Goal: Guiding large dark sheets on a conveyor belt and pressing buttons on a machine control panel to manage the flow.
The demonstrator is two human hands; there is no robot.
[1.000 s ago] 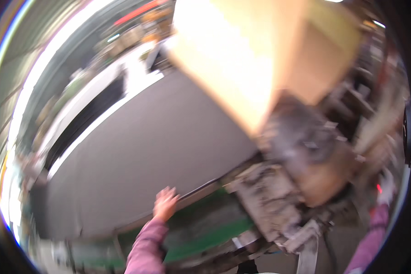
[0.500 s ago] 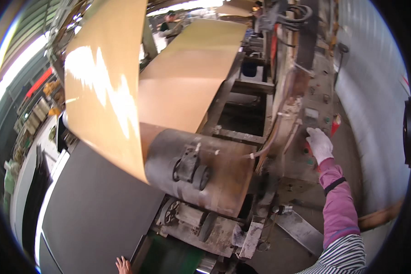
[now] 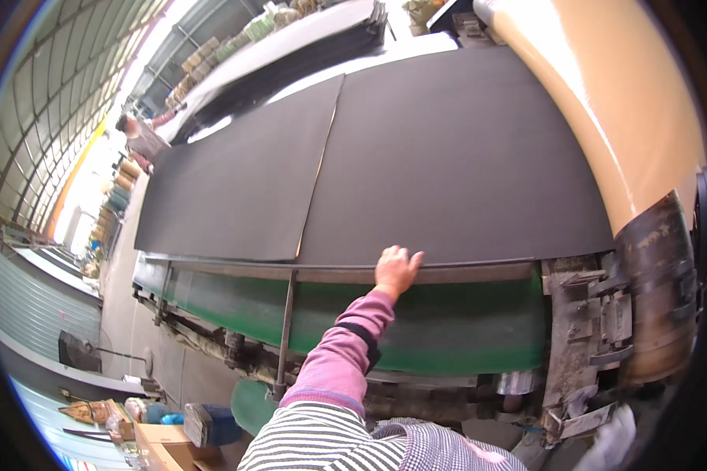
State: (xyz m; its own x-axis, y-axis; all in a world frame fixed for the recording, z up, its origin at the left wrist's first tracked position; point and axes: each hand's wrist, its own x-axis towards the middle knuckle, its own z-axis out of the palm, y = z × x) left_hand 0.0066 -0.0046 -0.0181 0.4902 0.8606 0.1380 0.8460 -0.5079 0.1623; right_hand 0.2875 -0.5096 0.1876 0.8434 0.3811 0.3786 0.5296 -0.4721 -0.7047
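My bare left hand (image 3: 398, 269) rests at the near edge of a wide black sheet (image 3: 463, 165), its thumb apart from its fingers and the fingertips on the sheet. A second black sheet (image 3: 236, 184) lies to its left, with a thin pale seam between the two. My right hand (image 3: 617, 439), in a white glove, is at the lower right beside the machine frame. It is smeared by motion, so its fingers cannot be made out.
A green belt (image 3: 416, 322) runs beneath the sheets. A glossy tan web (image 3: 605, 102) curves down to a dark roller (image 3: 660, 290) on the right. At the far left stands another person (image 3: 143, 141). Boxes (image 3: 161, 447) and a blue container (image 3: 212, 426) are at lower left.
My view has swung left from the roller and control panel to the black sheets. My gloved right hand has left the panel. My left hand remains at the sheet's edge.
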